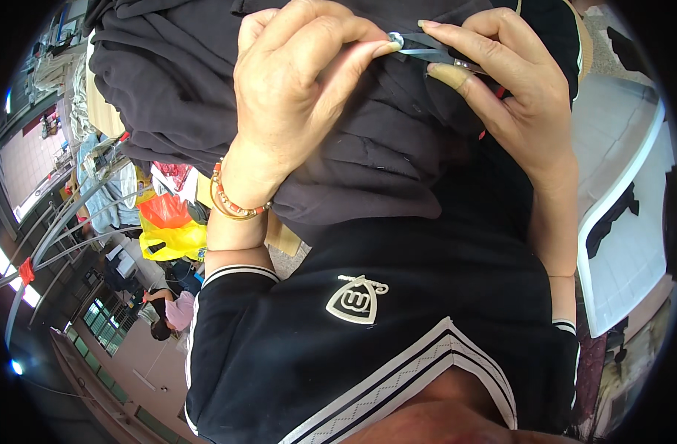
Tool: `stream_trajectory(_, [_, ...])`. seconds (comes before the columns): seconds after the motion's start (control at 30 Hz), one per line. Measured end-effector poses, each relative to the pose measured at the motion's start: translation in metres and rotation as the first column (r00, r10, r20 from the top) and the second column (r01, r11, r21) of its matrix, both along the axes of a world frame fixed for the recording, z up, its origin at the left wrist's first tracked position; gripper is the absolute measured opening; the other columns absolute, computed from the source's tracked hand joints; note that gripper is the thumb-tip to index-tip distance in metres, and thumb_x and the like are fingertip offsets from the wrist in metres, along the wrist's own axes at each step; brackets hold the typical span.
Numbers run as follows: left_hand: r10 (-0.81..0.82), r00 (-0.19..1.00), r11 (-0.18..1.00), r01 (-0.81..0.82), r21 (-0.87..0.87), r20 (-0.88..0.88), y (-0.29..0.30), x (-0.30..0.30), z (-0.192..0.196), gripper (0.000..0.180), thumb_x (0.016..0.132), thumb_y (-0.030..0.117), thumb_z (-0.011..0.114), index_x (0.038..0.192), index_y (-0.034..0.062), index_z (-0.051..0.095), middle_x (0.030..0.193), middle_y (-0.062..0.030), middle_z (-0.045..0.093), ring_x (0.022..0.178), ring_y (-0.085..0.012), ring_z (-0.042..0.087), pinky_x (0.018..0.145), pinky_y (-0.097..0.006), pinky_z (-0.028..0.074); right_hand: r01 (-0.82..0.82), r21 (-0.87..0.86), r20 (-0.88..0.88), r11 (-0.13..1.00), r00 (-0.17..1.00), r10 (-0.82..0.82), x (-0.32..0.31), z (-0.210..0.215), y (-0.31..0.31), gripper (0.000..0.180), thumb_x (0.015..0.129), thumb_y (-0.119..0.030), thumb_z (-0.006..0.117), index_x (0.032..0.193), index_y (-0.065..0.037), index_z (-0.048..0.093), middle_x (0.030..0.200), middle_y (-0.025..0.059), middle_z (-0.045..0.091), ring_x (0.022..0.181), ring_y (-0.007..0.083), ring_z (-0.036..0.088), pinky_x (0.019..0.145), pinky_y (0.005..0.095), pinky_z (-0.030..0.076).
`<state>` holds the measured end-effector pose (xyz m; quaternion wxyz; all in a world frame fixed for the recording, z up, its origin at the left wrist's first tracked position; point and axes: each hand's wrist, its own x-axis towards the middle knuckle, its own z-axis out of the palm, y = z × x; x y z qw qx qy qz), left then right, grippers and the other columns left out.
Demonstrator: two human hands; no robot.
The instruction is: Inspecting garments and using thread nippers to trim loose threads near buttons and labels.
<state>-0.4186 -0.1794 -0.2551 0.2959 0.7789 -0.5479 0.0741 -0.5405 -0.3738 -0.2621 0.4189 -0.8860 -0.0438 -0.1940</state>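
My left hand (301,81), with a beaded bracelet on its wrist, pinches a small shiny roundish piece (395,38) between thumb and forefinger. Its kind is too small to make out. In my right hand (512,81) is a pair of small thread snips (433,55), its two blades apart and pointing left at the piece. The thumb and forefinger lie along the snips, and the thumb has a tan covering on its tip. A large dark grey cloth (183,96) lies bunched beneath both hands. Whether the piece is joined to the cloth is hidden.
At right stands a white plastic tub (625,277) with dark scraps inside. Yellow and red plastic bags (174,240) and bundles of cloth are at left, beside a frame of metal rods (64,214). Farther off, a person in pink (179,311) is bent over.
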Motion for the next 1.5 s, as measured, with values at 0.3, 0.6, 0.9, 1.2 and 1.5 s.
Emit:
stream_trajectory(0.3, [0.002,1.0,1.0,-0.002,0.002,-0.025,-0.001,0.002,-0.002,0.01,0.082,0.008,0.08,0.09,0.004,0.074,0.087,-0.0036,0.071,0.083,-0.0165,0.066,0.075,-0.026,0.047,0.049,-0.208,0.043,0.977,0.998,-0.041,0.004,-0.008,0.001,0.034,0.072,-0.006,0.083,0.104,-0.003,0.074,0.083,0.008,0.059,0.068,0.0219,0.059,0.059,0.0313,0.048])
stream_trajectory(0.6, [0.056,0.973,0.995,-0.073,-0.07,-0.224,0.007,0.001,0.003,0.007,0.085,0.0,0.076,0.091,-0.0005,0.072,0.09,-0.0077,0.07,0.084,-0.0161,0.066,0.078,-0.026,0.05,0.021,-0.142,0.124,0.99,0.992,-0.003,0.003,-0.023,0.0,0.035,0.079,0.001,0.077,0.113,-0.004,0.074,0.085,0.0045,0.056,0.072,0.0139,0.054,0.063,0.0253,0.042])
stream_trajectory(0.9, [0.307,0.951,0.947,-0.308,-0.095,-0.025,0.03,0.027,0.022,0.037,0.084,0.0,0.077,0.119,0.0028,0.067,0.122,-0.0058,0.061,0.085,-0.0097,0.063,0.077,-0.023,0.051,0.155,0.093,0.103,0.984,0.981,-0.164,-0.016,-0.034,-0.028,0.036,0.079,0.004,0.076,0.114,-0.004,0.074,0.088,0.0028,0.057,0.07,0.0082,0.051,0.06,0.0227,0.04])
stream_trajectory(1.2, [-0.155,0.96,0.909,0.046,0.414,0.233,-0.005,0.046,0.046,0.041,0.077,0.006,0.074,0.116,0.0142,0.07,0.099,-0.0034,0.062,0.08,-0.0238,0.065,0.07,-0.034,0.053,0.246,0.142,0.077,0.959,0.963,-0.259,-0.032,-0.036,-0.042,0.042,0.077,0.004,0.078,0.118,-0.004,0.072,0.091,0.0041,0.056,0.07,0.0102,0.048,0.059,0.0232,0.037])
stream_trajectory(1.5, [-0.136,0.986,0.977,0.15,0.151,-0.1,-0.021,0.091,0.127,0.017,0.094,0.0,0.059,0.107,0.0023,0.07,0.095,-0.0026,0.067,0.081,-0.0115,0.064,0.071,-0.024,0.052,0.314,0.228,0.028,0.922,0.944,-0.329,-0.054,-0.049,-0.053,0.04,0.078,0.003,0.079,0.117,-0.004,0.073,0.09,0.0019,0.054,0.069,0.0076,0.047,0.058,0.0216,0.035])
